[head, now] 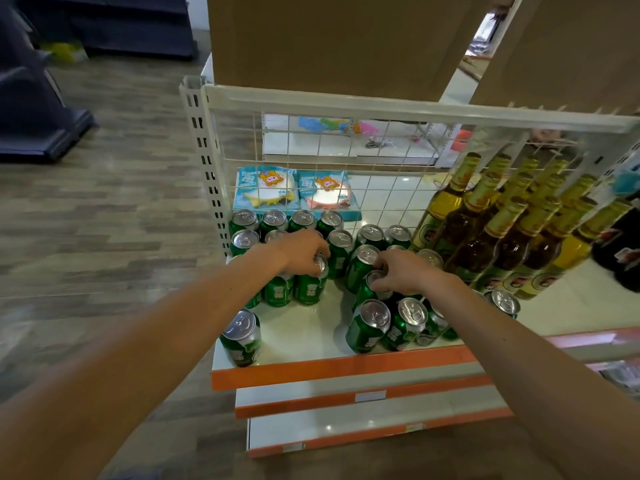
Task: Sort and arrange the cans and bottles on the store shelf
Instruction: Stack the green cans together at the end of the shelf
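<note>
Standing alone at the front left corner of the white shelf [304, 330], just behind its orange edge strip, a lone green can [241, 338] is upright and well apart from the rest. Behind it, the back rows of cans [273, 221] fill the left rear of the shelf against the wire mesh panel [346, 150], and two blue toy packets [265, 188] show through the mesh. The left hand [301, 252] reaches over this block, palm down, its fingers curled round the top of the front can [311, 285], which touches its neighbour. A bare strip of shelf lies between this block and a looser cluster. In that cluster the right hand [403, 271] grasps the middle can [365, 294] by its rim, fingers bent over the lid. The front cluster cans [369, 327] stand just below that hand, near the shelf edge. At the far right, the gold-necked bottles [502, 233], some amber and some yellow, stand packed together.
</note>
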Motion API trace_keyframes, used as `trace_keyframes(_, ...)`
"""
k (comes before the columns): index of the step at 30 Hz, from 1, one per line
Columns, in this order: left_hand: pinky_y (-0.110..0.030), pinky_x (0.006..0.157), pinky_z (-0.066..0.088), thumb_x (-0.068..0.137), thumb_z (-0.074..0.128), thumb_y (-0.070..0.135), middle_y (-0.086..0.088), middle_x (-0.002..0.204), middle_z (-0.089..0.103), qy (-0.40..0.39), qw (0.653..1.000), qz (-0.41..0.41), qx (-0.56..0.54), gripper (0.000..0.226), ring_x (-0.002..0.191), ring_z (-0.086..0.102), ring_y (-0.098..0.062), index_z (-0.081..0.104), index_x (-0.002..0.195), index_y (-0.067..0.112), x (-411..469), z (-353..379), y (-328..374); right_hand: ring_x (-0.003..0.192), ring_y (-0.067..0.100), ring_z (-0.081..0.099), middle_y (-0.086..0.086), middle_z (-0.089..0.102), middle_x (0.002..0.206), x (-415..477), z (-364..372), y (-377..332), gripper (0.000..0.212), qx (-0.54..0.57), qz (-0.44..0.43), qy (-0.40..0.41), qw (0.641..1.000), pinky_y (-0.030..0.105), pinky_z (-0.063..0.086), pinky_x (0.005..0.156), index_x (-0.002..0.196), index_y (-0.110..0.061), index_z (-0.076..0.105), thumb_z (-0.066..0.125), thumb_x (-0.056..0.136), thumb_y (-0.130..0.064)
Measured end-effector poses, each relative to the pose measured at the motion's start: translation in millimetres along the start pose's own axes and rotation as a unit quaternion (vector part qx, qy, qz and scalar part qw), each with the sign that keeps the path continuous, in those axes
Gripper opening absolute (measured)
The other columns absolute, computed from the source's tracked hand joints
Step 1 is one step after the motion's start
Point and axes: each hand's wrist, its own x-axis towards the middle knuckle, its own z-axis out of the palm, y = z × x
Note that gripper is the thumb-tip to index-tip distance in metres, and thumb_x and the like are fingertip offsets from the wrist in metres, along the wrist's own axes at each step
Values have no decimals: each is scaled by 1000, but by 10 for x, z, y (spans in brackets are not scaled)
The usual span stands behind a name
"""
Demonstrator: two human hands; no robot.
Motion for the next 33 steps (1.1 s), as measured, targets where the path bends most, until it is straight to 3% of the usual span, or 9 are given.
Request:
trace_keyframes(4,-34,93,49,89,66,26,-3,127,62,1,1000,-9,-23,46,109,59,-19,58,133,17,-35,-124,-14,97,20,61,1,65,114,14,-42,53,45,15,-1,28,999,37,53,84,121,-17,61,71,82,-39)
trace_keyframes(7,-34,93,51,87,72,27,-1,117,68,-2,998,-40,-57,38,102,63,-16,66,122,16,-210,-300,-65,97,18,61,2,66,117,97,-131,-85,37,16,-38,67,997,35,52,83,120,-19,62,65,88,-38)
trace_keyframes(10,-30,93,50,84,75,34,4,113,67,-84,993,-72,-45,37,103,63,-14,68,118,21,-502,-418,-101,104,22,60,4,64,119,184,-228,-337,41,-27,-80,39,996,32,47,80,122,-16,62,67,89,-40)
trace_keyframes(13,-35,96,52,81,77,40,3,117,65,-146,981,-118,-41,47,104,62,-15,65,124,24,-819,-419,-122,101,21,60,3,65,116,229,-217,-602,39,-42,-118,4,992,34,50,82,120,-17,64,68,89,-42)
trace_keyframes(18,-28,97,41,83,74,41,1,133,54,-149,972,-179,-21,58,117,50,-17,57,136,21,-1306,-179,-107,96,20,63,3,69,110,222,-41,-1004,30,-62,-185,-26,980,35,54,81,113,-16,71,67,90,-35)
trace_keyframes(22,-37,101,46,79,79,39,-4,134,55,-99,962,-238,-94,69,116,55,-23,51,139,20,-1633,-16,-182,92,17,61,-4,64,102,166,175,-1223,26,-46,-246,-84,964,35,54,82,111,-14,71,71,90,-28)
trace_keyframes(25,-32,94,47,78,81,35,-2,125,56,-39,958,-249,-135,72,110,56,-22,49,141,20,-1780,111,-143,94,17,61,-4,65,104,159,294,-1317,26,-57,-264,-75,960,38,54,86,110,-18,72,69,89,-33)
trace_keyframes(28,-27,81,42,79,79,34,-3,116,55,5,968,-236,-84,63,104,56,-21,54,135,21,-1754,331,-29,97,20,61,-3,64,105,179,313,-1281,26,-66,-265,-75,959,38,53,87,109,-19,72,67,90,-36)
trace_keyframes(33,-28,81,45,76,79,37,-6,116,58,19,962,-262,-69,59,96,54,-20,61,128,16,-1657,391,-42,95,18,62,1,66,110,183,277,-990,25,-33,-260,-81,962,35,54,84,107,-15,73,71,88,-32)
